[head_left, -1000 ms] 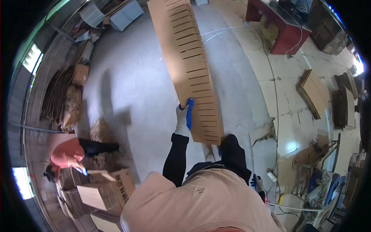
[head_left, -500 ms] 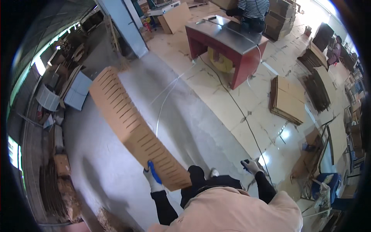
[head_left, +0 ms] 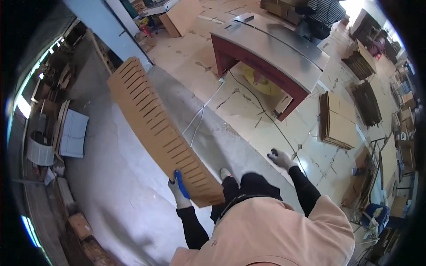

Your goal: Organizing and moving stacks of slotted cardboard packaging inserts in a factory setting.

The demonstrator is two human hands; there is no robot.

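Observation:
A long brown cardboard piece (head_left: 151, 126), with a row of parallel slits along one side, slants away from my body toward the far left. My left hand (head_left: 179, 190), in a grey glove with blue on it, is closed on its near left edge. Some of those fingers are hidden by the cardboard. Out to the right, my right hand (head_left: 282, 159), gloved in grey with dark fingertips, hangs over the floor with fingers loosely bent and apart. Nothing shows in it, and it is apart from the cardboard.
Ahead stands a red table with a metal top (head_left: 275, 44). A dark cable (head_left: 270, 117) runs from it across the floor. Flat cardboard stacks (head_left: 339, 119) lie to the right. A pale blue column (head_left: 104, 29) rises at far left. Another person (head_left: 318, 17) is behind the table.
The red table appears closer and larger. The cardboard is still in my left hand and points slightly more forward. My right hand has swung a little forward, its fingers looser.

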